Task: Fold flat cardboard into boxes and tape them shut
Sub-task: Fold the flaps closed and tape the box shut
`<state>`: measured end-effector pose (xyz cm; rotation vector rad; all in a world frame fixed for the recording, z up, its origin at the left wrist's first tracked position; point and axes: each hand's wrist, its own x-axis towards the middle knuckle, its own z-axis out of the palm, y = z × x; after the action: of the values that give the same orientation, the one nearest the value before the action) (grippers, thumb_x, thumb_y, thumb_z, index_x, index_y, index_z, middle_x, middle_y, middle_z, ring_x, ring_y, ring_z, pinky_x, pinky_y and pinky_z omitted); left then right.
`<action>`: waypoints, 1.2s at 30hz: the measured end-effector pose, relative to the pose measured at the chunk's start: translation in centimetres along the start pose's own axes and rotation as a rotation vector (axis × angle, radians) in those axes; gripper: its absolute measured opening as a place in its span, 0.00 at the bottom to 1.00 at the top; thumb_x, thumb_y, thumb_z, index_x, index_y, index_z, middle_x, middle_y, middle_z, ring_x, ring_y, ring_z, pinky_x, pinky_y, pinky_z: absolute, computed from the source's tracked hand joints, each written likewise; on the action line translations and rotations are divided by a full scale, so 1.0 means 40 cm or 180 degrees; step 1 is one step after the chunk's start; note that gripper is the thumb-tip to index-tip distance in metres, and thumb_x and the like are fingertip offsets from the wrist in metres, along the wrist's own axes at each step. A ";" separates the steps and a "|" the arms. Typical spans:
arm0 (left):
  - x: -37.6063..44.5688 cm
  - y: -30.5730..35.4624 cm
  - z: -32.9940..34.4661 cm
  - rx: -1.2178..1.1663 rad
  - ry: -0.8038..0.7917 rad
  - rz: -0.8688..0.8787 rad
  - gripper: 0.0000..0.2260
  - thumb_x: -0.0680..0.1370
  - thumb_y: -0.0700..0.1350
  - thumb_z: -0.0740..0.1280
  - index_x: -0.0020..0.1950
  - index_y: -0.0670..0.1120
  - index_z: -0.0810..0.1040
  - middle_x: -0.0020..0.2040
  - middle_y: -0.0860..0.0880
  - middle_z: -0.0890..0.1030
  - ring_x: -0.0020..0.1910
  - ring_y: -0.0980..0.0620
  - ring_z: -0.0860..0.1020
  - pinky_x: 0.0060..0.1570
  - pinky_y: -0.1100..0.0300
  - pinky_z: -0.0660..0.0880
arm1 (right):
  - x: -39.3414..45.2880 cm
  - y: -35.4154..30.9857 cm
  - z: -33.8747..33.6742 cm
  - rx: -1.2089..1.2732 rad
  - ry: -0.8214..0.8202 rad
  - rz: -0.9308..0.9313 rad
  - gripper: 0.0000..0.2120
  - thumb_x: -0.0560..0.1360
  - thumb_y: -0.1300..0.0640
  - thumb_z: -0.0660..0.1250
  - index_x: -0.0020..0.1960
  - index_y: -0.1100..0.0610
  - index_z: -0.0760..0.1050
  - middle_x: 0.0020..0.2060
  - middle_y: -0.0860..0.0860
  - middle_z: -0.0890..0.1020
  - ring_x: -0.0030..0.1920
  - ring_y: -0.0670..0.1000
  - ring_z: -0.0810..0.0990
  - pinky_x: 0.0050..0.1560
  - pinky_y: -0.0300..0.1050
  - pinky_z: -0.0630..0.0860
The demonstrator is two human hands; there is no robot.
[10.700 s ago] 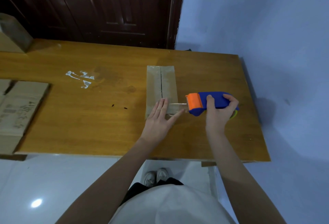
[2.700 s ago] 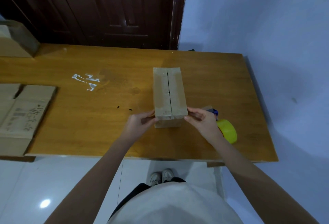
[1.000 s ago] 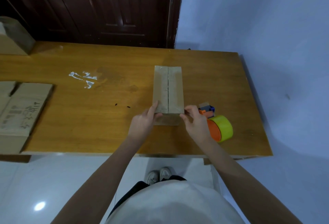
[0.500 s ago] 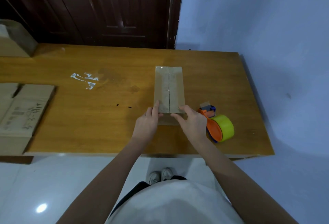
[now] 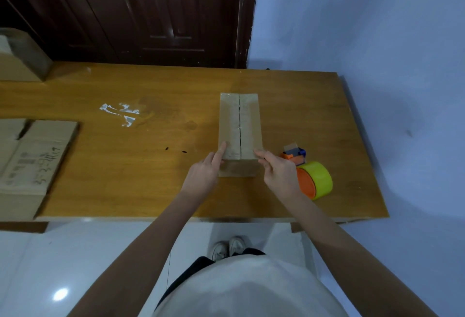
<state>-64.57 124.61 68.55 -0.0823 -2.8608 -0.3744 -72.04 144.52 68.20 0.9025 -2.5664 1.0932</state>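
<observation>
A long, narrow cardboard box [image 5: 240,125] lies on the wooden table [image 5: 156,178], its top flaps meeting in a centre seam under clear tape. My left hand [image 5: 203,173] touches the box's near left corner, index finger straight along the top edge. My right hand [image 5: 279,173] touches the near right corner with its fingertips. A tape dispenser [image 5: 313,179] with a yellow and orange roll and a blue body lies on the table just right of my right hand, held by neither hand.
A stack of flat cardboard [image 5: 32,158] lies at the table's left end. Another box [image 5: 17,57] stands at the far left corner. White tape scraps [image 5: 120,113] stick to the tabletop. A dark wooden door stands behind the table, and a blue wall runs along the right.
The tape dispenser went from my right hand to the table. My right hand slid from the middle of the box's near edge out to its right corner. The left hand stayed at the left corner.
</observation>
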 end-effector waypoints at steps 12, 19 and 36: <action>0.033 -0.020 -0.049 -0.0337 -0.0123 -0.0128 0.19 0.81 0.51 0.52 0.64 0.43 0.74 0.31 0.49 0.76 0.22 0.52 0.67 0.19 0.64 0.56 | 0.059 -0.078 -0.071 0.3269 -0.0676 0.4802 0.34 0.78 0.42 0.60 0.76 0.60 0.54 0.69 0.64 0.66 0.65 0.65 0.70 0.59 0.62 0.74; 0.109 0.008 -0.090 0.0048 -0.0225 -0.0157 0.07 0.75 0.40 0.68 0.37 0.44 0.76 0.24 0.52 0.67 0.19 0.53 0.62 0.22 0.67 0.48 | 0.095 -0.156 0.006 0.5421 -0.0693 0.4987 0.31 0.77 0.34 0.52 0.71 0.55 0.64 0.67 0.68 0.65 0.67 0.72 0.63 0.60 0.74 0.67; 0.534 0.014 -0.143 0.0480 -0.1516 -0.1079 0.28 0.80 0.61 0.52 0.69 0.42 0.69 0.68 0.40 0.69 0.67 0.39 0.67 0.63 0.46 0.67 | 0.100 -0.172 0.022 0.5814 0.0015 0.5344 0.25 0.74 0.40 0.61 0.60 0.59 0.70 0.60 0.67 0.72 0.59 0.69 0.72 0.60 0.68 0.70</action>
<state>-83.75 124.14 79.53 0.3987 -3.3684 -0.2210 -70.95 138.38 73.24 -1.6947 -0.9665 3.4892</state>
